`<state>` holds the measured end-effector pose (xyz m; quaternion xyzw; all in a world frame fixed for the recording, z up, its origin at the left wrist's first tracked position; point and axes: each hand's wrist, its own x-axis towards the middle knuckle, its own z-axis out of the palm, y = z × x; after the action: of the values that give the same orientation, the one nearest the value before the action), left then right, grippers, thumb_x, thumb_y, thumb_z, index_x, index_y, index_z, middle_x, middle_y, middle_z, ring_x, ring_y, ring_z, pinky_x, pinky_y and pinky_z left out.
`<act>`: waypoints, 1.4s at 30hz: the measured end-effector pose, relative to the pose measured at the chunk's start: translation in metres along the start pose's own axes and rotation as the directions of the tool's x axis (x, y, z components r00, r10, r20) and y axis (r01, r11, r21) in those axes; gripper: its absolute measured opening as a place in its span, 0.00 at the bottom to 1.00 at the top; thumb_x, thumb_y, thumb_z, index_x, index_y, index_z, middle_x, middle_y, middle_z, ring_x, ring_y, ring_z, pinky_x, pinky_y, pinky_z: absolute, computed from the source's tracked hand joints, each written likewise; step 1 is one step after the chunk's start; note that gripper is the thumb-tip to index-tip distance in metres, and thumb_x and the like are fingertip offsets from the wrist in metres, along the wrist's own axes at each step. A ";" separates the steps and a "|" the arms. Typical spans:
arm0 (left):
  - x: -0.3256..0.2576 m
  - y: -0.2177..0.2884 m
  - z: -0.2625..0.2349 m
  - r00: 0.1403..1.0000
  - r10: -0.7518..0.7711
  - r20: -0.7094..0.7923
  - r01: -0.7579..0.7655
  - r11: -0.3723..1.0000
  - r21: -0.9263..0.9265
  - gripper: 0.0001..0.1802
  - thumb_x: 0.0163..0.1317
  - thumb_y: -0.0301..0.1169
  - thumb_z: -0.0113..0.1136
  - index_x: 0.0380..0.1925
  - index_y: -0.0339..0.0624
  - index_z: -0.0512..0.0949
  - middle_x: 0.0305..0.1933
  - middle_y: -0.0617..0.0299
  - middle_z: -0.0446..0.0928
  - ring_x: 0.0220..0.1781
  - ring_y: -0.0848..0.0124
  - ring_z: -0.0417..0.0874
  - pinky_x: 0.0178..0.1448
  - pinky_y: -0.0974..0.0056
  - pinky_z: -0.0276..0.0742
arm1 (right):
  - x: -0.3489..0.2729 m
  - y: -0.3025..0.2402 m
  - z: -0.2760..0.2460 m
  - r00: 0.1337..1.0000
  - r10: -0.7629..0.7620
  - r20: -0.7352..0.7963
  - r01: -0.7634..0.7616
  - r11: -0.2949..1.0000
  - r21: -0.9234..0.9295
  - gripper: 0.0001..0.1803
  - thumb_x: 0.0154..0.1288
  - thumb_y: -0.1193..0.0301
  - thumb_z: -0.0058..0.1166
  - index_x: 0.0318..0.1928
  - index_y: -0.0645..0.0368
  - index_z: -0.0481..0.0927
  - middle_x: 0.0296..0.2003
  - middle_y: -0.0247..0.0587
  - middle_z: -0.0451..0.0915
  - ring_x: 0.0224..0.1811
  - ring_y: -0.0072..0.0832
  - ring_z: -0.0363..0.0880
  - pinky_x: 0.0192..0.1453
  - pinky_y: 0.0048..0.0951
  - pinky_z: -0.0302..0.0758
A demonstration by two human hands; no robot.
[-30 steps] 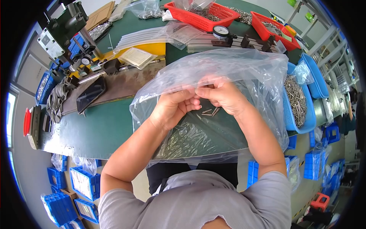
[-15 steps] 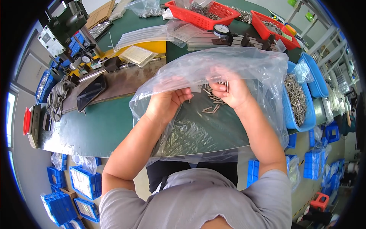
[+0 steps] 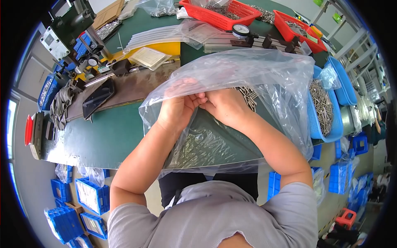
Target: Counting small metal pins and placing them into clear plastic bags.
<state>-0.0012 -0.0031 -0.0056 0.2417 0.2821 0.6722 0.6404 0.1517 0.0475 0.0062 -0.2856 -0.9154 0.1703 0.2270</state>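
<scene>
A large clear plastic bag point(image 3: 277, 70) lies spread over the green table, its upper sheet arching across both my hands. My left hand point(image 3: 178, 108) is palm up under the bag's edge, fingers curled; what they hold is hidden. My right hand point(image 3: 226, 105) meets it fingertip to fingertip, back of the hand upward. Its thumb is bent inward and its other fingers are mostly covered, so anything in them cannot be made out. Small metal pins point(image 3: 248, 97) lie in a loose pile just beyond my right hand, partly hidden by it.
A blue basket point(image 3: 321, 109) full of similar pins stands to the right. Red baskets point(image 3: 225, 16) with metal parts sit at the back, near a dial gauge point(image 3: 240, 30). On the left are a phone point(image 3: 98, 98), a grey cloth point(image 3: 62, 108) and a gauge stand point(image 3: 93, 35).
My right hand has moved left and turned over, from above the pins to my left hand's fingers. More of the pile's right side shows. My left hand has stayed nearly in place.
</scene>
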 end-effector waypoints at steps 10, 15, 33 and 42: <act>0.000 -0.001 0.006 0.992 -0.120 -0.034 0.121 0.992 0.033 0.06 0.60 0.28 0.51 0.33 0.38 0.73 0.29 0.57 0.76 0.29 0.69 0.78 0.37 0.64 0.78 | -0.003 0.020 -0.039 0.869 0.260 0.420 -0.444 0.035 0.896 0.05 0.60 0.73 0.49 0.28 0.57 0.68 0.20 0.27 0.63 0.18 0.14 0.59 0.16 0.16 0.54; -0.004 0.000 0.012 0.973 -0.230 -0.003 0.230 0.973 0.019 0.06 0.57 0.23 0.54 0.35 0.35 0.74 0.31 0.56 0.78 0.30 0.69 0.79 0.38 0.64 0.78 | -0.002 0.018 -0.035 0.877 0.252 0.409 -0.378 -0.163 0.911 0.05 0.60 0.73 0.48 0.30 0.57 0.66 0.22 0.31 0.65 0.17 0.13 0.58 0.15 0.13 0.50; -0.005 -0.001 0.010 0.977 -0.213 -0.002 0.213 0.977 0.011 0.07 0.58 0.24 0.54 0.36 0.33 0.75 0.33 0.56 0.78 0.33 0.68 0.80 0.40 0.63 0.79 | -0.002 0.003 -0.033 0.893 0.329 0.306 -0.413 0.331 0.849 0.07 0.58 0.71 0.55 0.36 0.57 0.75 0.19 0.22 0.64 0.18 0.09 0.55 0.19 0.14 0.48; -0.003 -0.008 0.010 0.973 -0.229 -0.026 0.230 0.973 0.020 0.06 0.59 0.24 0.52 0.36 0.34 0.74 0.32 0.55 0.78 0.32 0.68 0.79 0.41 0.62 0.78 | -0.008 0.012 -0.028 0.949 0.315 0.011 -0.229 0.667 0.709 0.07 0.61 0.71 0.53 0.37 0.60 0.76 0.28 0.28 0.75 0.32 0.15 0.71 0.35 0.19 0.69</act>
<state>0.0116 -0.0049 -0.0043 0.2071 0.3234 0.5931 0.7077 0.1775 0.0572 0.0213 -0.3202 -0.7139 0.5208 0.3415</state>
